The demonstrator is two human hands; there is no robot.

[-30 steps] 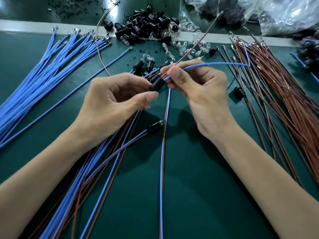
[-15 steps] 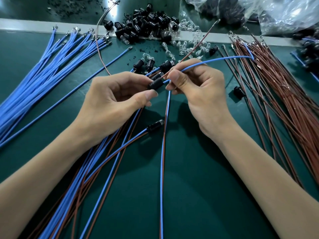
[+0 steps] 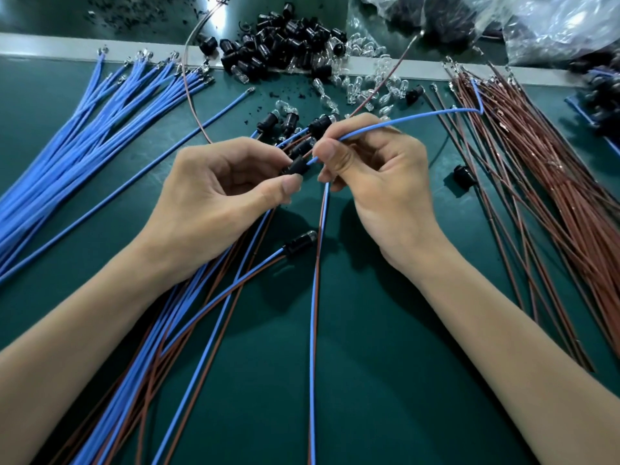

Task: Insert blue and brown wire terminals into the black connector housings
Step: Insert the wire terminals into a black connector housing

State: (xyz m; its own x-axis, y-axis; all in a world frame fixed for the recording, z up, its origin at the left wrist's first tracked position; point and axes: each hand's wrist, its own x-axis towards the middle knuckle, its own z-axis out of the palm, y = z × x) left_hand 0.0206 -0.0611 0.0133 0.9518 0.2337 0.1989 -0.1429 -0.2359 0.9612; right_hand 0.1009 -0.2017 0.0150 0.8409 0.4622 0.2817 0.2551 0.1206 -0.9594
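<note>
At the centre of the green worktop [image 3: 385, 380], the left hand [image 3: 224, 199] is pinching a black connector housing [image 3: 296, 166] between thumb tip and curled forefinger. Its grip is narrow and closed round the small barrel. The right hand [image 3: 379, 193] is facing it from the other side, its grip closed on a blue wire [image 3: 419, 116] just behind the wire's end. The free length is arching away to the right, over the brown wire bundle [image 3: 553, 182]. The wire's end is lying at the housing's rear, but fingers are covering the joint, so whether the terminal is seated cannot be told. A brown wire [image 3: 392, 73] is emerging from behind the right hand's fingers and slanting toward the far edge.

Handling, as judged: the housing is looking light, rigid and smooth, so a firm pinch across its sides is suiting it and leaving the rear opening free. The wire is looking thin and limp and is likely to buckle if pushed from far back. Holding it just behind the terminal is giving the stiffest push. The small metal tip is probably bending easily if forced off-axis.

Pose: both forearms are angling inward from the lower corners, palms turned toward each other and spare fingers curled. Loose blue wires [image 3: 100, 129] are fanning out at the left, while spare housings [image 3: 285, 45] and clear bulbs [image 3: 369, 85] are lying along the far edge. A finished assembly [image 3: 298, 245] is resting just below the hands.
</note>
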